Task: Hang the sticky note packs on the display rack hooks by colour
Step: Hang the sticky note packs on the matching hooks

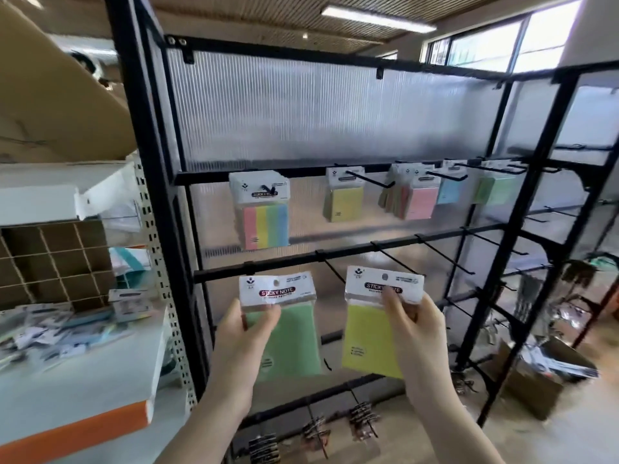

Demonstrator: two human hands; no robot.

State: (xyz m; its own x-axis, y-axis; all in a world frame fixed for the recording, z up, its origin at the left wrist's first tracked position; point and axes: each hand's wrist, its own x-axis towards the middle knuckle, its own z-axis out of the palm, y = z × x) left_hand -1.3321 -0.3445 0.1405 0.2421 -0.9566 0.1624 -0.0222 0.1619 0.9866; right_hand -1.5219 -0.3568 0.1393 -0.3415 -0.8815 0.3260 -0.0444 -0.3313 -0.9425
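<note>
Head view: a person's two bare hands, raised in front of a black display rack (160,202), each carry one sticky note pack.
Left hand (243,333): pinches the green pack (288,343) just under its white header card, low before the rack's second rail.
Right hand (410,326): fingers curled on the yellow pack (368,339), thumb over the header, beside the green one.
Step, as I judge it: line each header's punched hole up with the hook tip, then slide it back (yellow seems the easier first).
Yellow row (343,199): hangs on the rack's upper rail, above the right hand.
Green row (497,190): same rail, far right.
Materials: glossy, crinkly plastic sleeves; flat square pads; thin black wire hooks (368,179); ribbed translucent backing.
</note>
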